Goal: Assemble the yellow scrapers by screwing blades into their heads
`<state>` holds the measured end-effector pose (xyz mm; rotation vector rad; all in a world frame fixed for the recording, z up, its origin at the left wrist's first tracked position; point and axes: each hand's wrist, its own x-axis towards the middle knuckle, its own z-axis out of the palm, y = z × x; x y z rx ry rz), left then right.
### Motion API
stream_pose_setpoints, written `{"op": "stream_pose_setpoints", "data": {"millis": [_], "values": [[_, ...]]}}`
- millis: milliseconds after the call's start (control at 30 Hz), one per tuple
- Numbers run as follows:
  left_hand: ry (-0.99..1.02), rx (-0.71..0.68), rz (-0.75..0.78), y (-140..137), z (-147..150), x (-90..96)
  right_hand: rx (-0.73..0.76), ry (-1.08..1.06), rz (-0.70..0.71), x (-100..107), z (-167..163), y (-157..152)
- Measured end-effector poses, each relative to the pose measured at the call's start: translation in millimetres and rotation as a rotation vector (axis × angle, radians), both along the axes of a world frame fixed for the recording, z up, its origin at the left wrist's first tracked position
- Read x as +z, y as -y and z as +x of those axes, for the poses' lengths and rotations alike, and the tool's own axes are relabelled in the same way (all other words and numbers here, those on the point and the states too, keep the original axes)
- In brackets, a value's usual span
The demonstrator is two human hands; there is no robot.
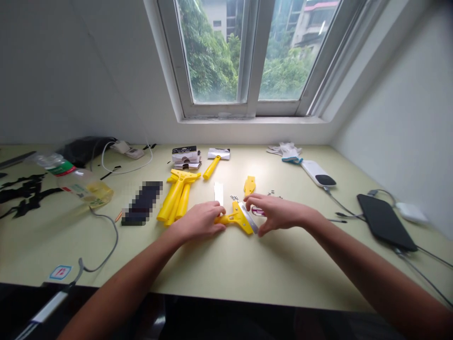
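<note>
My left hand is closed round the handle of a yellow scraper, which lies just above the table with its head turned right. A metal blade sits along the scraper's head. At the blade my right hand has thumb and fingers apart, one at each end of it; whether they touch the blade I cannot tell. Small nuts lie behind the scraper, beside a white strip and a loose yellow head piece. A purple-and-white item is partly hidden by my right hand.
Several yellow scraper handles are piled at left, near small boxes. Another scraper lies at the back. A bottle and dark phone stand left; gloves, a power bank and a black phone with cables lie right.
</note>
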<state>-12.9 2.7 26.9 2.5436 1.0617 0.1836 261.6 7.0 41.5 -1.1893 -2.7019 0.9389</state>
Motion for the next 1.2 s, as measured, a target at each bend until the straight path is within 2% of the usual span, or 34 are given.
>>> {"op": "stream_pose_setpoints", "data": {"millis": [100,267,500,800,1000,1100,1200], "values": [[0.062,-0.021,-0.072,-3,-8,-2.0,0.012,-0.007,-0.019,-9,-2,2],[0.168,-0.005,-0.119,-11,-21,9.6,0.001,0.008,-0.028,-16,-7,1],[0.218,-0.026,-0.148,-13,-27,13.5,0.023,0.045,-0.023,-13,-3,2],[0.231,-0.014,-0.164,-13,-28,16.0,0.013,0.221,-0.053,-13,-4,-11],[0.22,-0.011,-0.169,-13,-27,15.3,0.023,0.24,-0.092,-6,-7,-21],[0.217,-0.011,-0.186,-14,-27,14.8,-0.009,0.224,-0.129,4,-7,-24],[0.214,-0.008,-0.19,-14,-28,14.2,-0.016,0.198,-0.227,17,-4,-29]]}}
